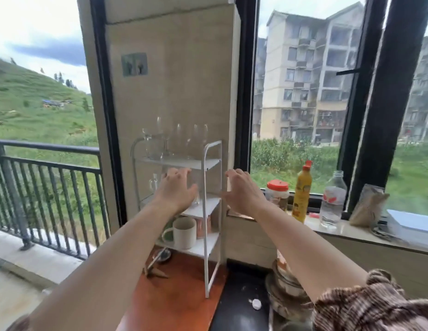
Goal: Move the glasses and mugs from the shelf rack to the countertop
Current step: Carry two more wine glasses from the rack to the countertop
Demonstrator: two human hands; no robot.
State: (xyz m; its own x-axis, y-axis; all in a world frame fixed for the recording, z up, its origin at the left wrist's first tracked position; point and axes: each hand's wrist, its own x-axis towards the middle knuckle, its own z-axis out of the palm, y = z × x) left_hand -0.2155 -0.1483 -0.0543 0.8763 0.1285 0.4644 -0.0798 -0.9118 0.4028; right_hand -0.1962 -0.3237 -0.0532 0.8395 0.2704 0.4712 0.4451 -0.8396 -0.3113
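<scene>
Reddish-brown wooden counter (179, 302) at lower centre, white three-tier metal shelf rack (207, 263) standing on it. Bottom tier: white ceramic mug (185, 232), upright. Mid frame, both arms reach to the middle tier. Left hand (176, 189) is in front of that tier, fingers spread and relaxed, holding nothing I can see; a clear tumbler (196, 197) is just beside its thumb, contact unclear. Right hand (244, 193) is just right of the rack's front post, fingers loosely bent, empty. Top tier: row of clear stemmed glasses (178, 142), all upright.
</scene>
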